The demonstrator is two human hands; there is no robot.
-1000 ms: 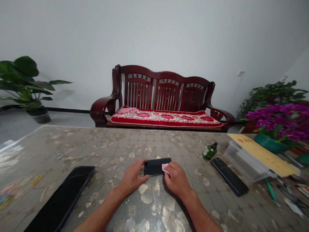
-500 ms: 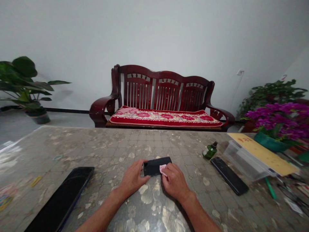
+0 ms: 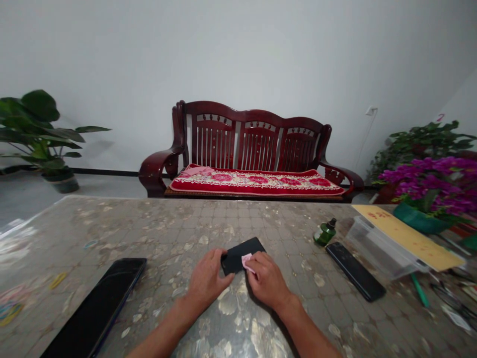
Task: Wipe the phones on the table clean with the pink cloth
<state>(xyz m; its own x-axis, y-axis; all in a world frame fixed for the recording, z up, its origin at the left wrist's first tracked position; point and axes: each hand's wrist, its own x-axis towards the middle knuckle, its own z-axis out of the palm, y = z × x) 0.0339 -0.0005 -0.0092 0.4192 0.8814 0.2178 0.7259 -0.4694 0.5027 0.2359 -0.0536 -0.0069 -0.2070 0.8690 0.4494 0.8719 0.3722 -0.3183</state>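
Note:
A dark, flat phone lies slightly turned at the middle of the table, its right end farther away. My left hand grips its left end, thumb along the near edge and fingers at the far edge. My right hand is closed on a small pink cloth pressed against the phone's surface. The hand hides part of the cloth and the phone's near right corner.
A large black tablet lies at left, near yellow rubber bands. To the right are a green bottle, another black phone, a clear plastic box under yellow card and a green-handled tool. A wooden bench stands beyond the table.
The phone has turned a little, its right end swinging away from me. My right hand and the pink cloth have shifted slightly left across it; my left hand keeps its hold.

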